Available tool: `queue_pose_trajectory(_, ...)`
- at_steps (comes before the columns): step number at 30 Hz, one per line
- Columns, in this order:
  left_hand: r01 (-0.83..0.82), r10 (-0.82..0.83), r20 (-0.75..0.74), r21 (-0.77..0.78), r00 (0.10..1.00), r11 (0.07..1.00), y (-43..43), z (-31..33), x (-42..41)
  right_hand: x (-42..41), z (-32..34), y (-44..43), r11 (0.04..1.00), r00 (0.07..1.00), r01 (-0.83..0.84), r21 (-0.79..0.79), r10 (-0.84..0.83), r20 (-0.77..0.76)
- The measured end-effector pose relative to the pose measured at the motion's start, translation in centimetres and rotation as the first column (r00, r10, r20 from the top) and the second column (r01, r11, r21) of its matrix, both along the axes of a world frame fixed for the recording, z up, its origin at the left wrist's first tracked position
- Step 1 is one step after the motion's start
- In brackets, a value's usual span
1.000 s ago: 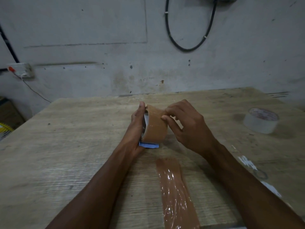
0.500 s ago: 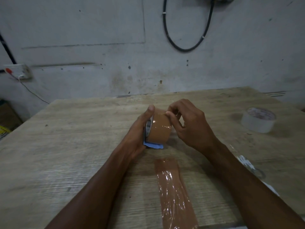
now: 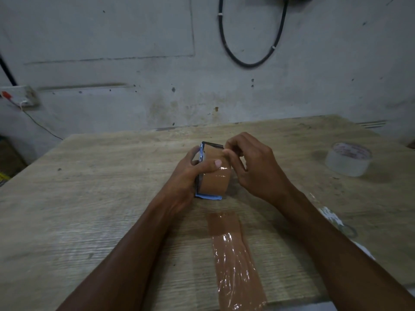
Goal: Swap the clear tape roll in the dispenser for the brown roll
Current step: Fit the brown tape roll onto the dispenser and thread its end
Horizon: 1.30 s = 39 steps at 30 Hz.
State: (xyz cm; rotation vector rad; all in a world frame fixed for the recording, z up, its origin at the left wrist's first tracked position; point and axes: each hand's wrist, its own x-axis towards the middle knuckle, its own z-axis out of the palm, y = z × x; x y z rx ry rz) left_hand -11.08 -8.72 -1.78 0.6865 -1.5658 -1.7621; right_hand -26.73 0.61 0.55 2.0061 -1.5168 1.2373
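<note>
A brown tape roll [image 3: 216, 181] sits in a blue and metal dispenser [image 3: 207, 196] at the middle of the wooden table [image 3: 89, 198]. My left hand [image 3: 190, 173] grips the dispenser from the left, thumb lying across the brown roll. My right hand [image 3: 251, 167] pinches the tape's end at the top of the roll, by the dispenser's metal front edge [image 3: 212, 144]. The clear tape roll [image 3: 348, 159] lies flat on the table at the far right, apart from both hands.
A strip of brown tape [image 3: 233, 259] is stuck to the table near the front edge. White scraps [image 3: 332, 218] lie at the right. A grey wall with a black cable loop [image 3: 251, 61] and a socket [image 3: 20, 95] stands behind the table.
The dispenser has turned so its metal front edge shows at the top. My left thumb moved onto the brown roll. My right fingers shifted to the tape's end at the top.
</note>
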Motion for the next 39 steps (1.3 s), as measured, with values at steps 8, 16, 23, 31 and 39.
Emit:
queue_pose_trajectory(8,0.01,-0.009,-0.015,0.018,1.0,1.0,-0.13,-0.16,-0.01,0.09,0.15,0.03,1.0,0.999,-0.002,0.02,0.001,0.043)
queue_pose_trajectory(16,-0.004,0.004,-0.004,0.021,1.0,1.0,-0.39,-0.28,-0.01,0.35,0.48,-0.03,0.999,0.983,-0.04,0.024,0.035,0.182)
queue_pose_trajectory(23,-0.004,0.004,-0.014,0.032,1.0,0.999,-0.75,-0.56,-0.06,0.51,0.86,0.36,0.988,0.913,-0.144,0.057,0.11,0.393)
queue_pose_trajectory(31,0.006,-0.006,-0.008,0.001,1.0,1.0,-0.84,-0.66,-0.01,0.15,0.98,0.75,0.996,0.977,-0.09,-0.029,0.093,0.193)
queue_pose_trajectory(39,0.002,-0.002,0.002,0.007,1.0,1.0,-0.65,-0.55,-0.02,0.03,0.78,0.46,0.992,0.988,-0.088,-0.092,0.099,0.119)
